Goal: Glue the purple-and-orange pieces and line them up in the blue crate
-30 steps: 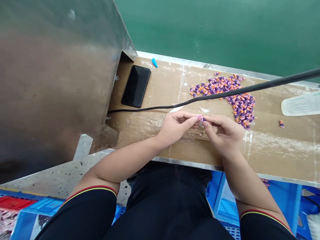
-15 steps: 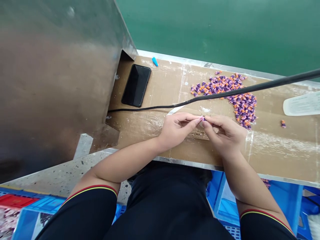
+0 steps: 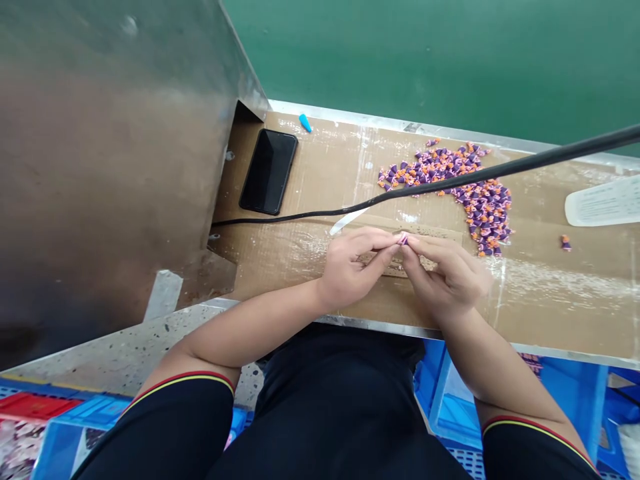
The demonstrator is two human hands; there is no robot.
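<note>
The left hand (image 3: 350, 267) and the right hand (image 3: 445, 273) meet fingertip to fingertip above the middle of the cardboard-covered bench (image 3: 550, 300), just in front of the person's body. Between them sits a small pink and purple moulded piece (image 3: 403, 238); the left grip is pressed together on its left side with thumb and forefinger, and the right grip pinches its right side in the same way. The remaining fingers of both hands curl loosely below the piece and rest close to the cardboard surface; whether they touch it cannot be told. Beyond the right hand, towards the far edge of the bench, lies a loose pile of small purple and orange pieces (image 3: 450, 180), well apart from the hands. A thick black cable (image 3: 500, 172) runs across the pile from the upper right and continues along the cardboard to the left, passing just behind the hands. A black smartphone (image 3: 269, 171) lies face up at the left end of the bench, beside a large sheet-metal housing (image 3: 110, 153). A small blue cone-shaped piece (image 3: 304, 123) lies near the far edge behind the smartphone. A single purple and orange piece (image 3: 565, 243) lies alone to the right, near a white printed card (image 3: 603, 201). Blue plastic crates (image 3: 565, 393) stand below the bench edge.
</note>
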